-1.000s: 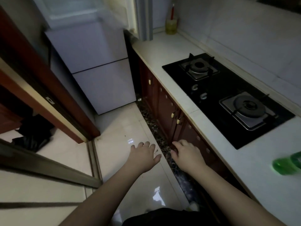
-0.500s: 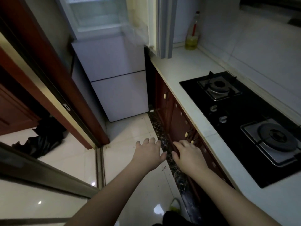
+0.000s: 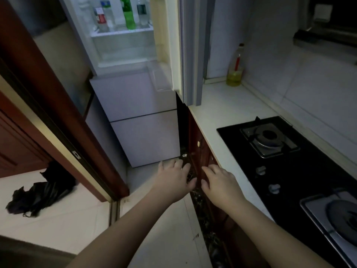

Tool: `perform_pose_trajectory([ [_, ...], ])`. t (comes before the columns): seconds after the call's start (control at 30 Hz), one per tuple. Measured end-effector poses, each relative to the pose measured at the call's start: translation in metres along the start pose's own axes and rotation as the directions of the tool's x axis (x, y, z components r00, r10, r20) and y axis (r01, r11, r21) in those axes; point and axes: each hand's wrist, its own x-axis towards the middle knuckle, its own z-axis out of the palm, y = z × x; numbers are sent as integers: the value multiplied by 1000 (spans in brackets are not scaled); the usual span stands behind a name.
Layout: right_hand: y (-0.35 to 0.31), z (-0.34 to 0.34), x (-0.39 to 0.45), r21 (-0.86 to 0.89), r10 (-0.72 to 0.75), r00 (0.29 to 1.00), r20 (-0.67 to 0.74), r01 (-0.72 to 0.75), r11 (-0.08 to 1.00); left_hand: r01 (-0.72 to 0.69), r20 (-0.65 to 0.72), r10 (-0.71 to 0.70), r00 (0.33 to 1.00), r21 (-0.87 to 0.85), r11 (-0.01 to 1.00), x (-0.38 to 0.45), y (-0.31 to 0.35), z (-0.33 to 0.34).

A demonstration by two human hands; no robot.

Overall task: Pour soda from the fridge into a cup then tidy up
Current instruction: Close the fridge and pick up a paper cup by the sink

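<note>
Fingers (image 3: 174, 165) of the left hand (image 3: 173, 182) are lying loosely spread and relaxed, gripping nothing, and the fingers of the right hand (image 3: 222, 183) are doing the same, both hands hanging palm-down in the air just beside each other, thumbs nearly touching, in front of the dark red cabinet doors (image 3: 201, 151) under the bench (image 3: 228, 113). Ahead, the white fridge (image 3: 139, 113) is standing with its upper door (image 3: 173, 45) swung open, its lower drawers closed. On the lit upper shelf (image 3: 123, 32) several bottles are standing upright in a row: a green soda bottle (image 3: 129, 14) between a clear bottle with a dark label (image 3: 142, 12) on its right and a clear bottle with a blue band (image 3: 107, 10) on its left, and a bottle with a red and white label (image 3: 100, 16) further left. No writing on any label is sharp enough to read. Well apart from the hands, a bottle of yellow oil (image 3: 235, 68) with a red mark is sitting at the far end of the bench against the tiled wall. A black gas hob (image 3: 301, 171) with two burners and two round knobs is lying set into the bench on the right. A crumpled black bag (image 3: 40, 192) is lying on the pale floor (image 3: 158, 229) to the left, beyond a dark wooden door frame (image 3: 58, 117).
</note>
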Motion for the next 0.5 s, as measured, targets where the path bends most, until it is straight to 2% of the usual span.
perform_pose_trajectory([
  [0.27,-1,-20,80,19,20,999,-44,-19,1000,31,-71,-33,997,-30,999,71,-44,-41],
  [0.5,-29,-38,144,32,59,992,-111,-56,998,-12,-134,6,991,-45,999,119,-83,-67],
])
